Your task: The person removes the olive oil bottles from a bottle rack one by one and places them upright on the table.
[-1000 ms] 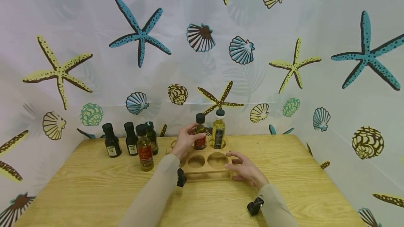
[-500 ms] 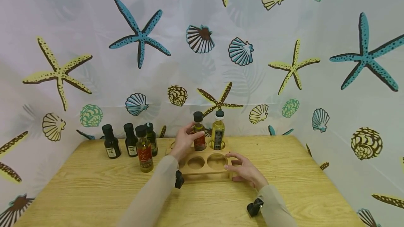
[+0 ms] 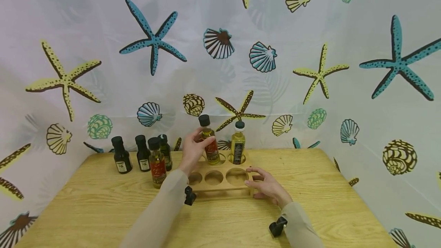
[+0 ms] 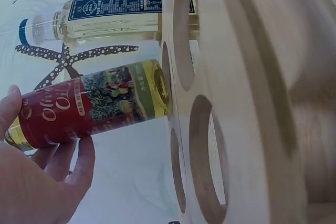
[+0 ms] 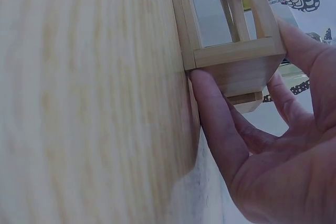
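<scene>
My left hand (image 3: 193,149) grips an olive oil bottle (image 3: 211,149) with a red label and black cap. It leans a little, over the back row of a wooden rack (image 3: 224,167) with round holes. In the left wrist view the base of the bottle (image 4: 100,103) is out of the holes, close to the rack's top board. A yellow oil bottle (image 3: 237,146) with a dark label stands in the back right hole. My right hand (image 3: 270,188) holds the rack's right end; in the right wrist view its fingers and thumb span the end panel (image 5: 239,69).
On the table's left side stand two dark bottles (image 3: 122,160) with pale labels, a green bottle (image 3: 167,152) and another red-labelled oil bottle (image 3: 158,169). A patterned cloth (image 3: 220,75) hangs behind the wooden table (image 3: 103,209) and along its sides.
My left hand has raised the red-labelled bottle from the middle back hole and carried it left, tilting it. The right hand has stayed on the rack's end.
</scene>
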A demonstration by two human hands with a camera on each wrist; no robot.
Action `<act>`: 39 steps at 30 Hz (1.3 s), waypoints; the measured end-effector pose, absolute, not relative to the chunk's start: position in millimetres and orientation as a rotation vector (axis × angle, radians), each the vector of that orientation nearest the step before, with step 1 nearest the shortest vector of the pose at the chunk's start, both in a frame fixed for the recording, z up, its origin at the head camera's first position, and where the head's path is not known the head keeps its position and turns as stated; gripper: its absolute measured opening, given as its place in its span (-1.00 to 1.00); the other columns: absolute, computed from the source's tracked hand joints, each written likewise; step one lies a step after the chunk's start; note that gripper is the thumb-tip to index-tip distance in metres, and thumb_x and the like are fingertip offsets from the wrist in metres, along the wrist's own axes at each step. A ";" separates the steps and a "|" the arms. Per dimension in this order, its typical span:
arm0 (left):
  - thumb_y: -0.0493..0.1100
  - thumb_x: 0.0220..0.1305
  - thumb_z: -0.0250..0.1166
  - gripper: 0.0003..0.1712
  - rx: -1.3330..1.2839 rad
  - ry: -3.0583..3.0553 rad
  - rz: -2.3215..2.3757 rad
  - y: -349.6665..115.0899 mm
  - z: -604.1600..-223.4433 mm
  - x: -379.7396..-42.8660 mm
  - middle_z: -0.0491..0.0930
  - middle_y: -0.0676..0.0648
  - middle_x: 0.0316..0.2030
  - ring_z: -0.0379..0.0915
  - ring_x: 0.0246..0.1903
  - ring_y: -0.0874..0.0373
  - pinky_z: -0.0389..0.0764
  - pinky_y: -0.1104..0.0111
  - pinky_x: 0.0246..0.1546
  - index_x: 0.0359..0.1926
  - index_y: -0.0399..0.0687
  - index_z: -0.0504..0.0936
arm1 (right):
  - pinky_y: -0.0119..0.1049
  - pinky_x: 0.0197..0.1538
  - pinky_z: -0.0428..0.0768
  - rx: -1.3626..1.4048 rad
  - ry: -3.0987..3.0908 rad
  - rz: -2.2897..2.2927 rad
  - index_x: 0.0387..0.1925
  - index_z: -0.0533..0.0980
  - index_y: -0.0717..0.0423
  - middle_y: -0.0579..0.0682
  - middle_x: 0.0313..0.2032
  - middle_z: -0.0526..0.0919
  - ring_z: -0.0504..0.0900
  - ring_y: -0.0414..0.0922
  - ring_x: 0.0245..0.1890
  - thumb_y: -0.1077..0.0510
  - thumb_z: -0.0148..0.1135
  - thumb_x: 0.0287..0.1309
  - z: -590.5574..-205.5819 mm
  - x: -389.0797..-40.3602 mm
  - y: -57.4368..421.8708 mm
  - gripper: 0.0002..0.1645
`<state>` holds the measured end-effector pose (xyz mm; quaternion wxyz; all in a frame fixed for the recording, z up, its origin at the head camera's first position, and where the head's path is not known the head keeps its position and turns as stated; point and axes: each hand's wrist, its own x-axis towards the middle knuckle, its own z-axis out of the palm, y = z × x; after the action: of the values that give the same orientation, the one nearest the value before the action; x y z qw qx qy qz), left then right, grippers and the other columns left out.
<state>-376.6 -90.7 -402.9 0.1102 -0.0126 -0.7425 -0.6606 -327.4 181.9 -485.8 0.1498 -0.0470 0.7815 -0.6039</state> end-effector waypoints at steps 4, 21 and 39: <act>0.01 0.18 0.45 -0.32 0.006 -2.161 -1.925 -94.0 -400.6 -374.5 0.50 -0.15 0.26 0.43 0.23 -0.05 0.52 0.01 0.16 0.33 0.24 0.47 | -0.11 -0.19 0.71 -0.128 2.251 -1.738 0.30 0.40 -0.19 0.27 0.37 0.27 0.50 0.12 0.19 -0.11 0.41 0.12 -485.0 -327.4 183.4 -0.29; 0.02 0.20 0.42 -0.34 -0.111 -2.199 -1.822 -108.5 -388.0 -355.4 0.62 -0.13 0.11 0.54 0.11 0.00 0.57 0.06 0.11 0.31 0.04 0.49 | -0.04 -0.14 0.70 -0.122 2.236 -1.768 0.30 0.41 -0.20 0.28 0.38 0.25 0.45 0.20 0.24 -0.06 0.38 0.17 -482.6 -325.6 181.0 -0.34; 0.09 0.12 0.47 -0.29 -0.241 -2.308 -1.653 -139.6 -393.5 -333.0 0.67 -0.13 0.03 0.62 0.00 0.02 0.63 0.09 0.02 0.27 -0.02 0.54 | -0.04 -0.16 0.70 -0.127 2.244 -1.747 0.30 0.41 -0.19 0.27 0.36 0.28 0.50 0.17 0.20 -0.04 0.37 0.19 -482.6 -322.9 179.2 -0.36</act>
<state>-333.0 -139.6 -393.5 0.1460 -0.0836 -0.8015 -0.5739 -322.9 179.2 -482.6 0.1470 -0.0442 0.7796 -0.6071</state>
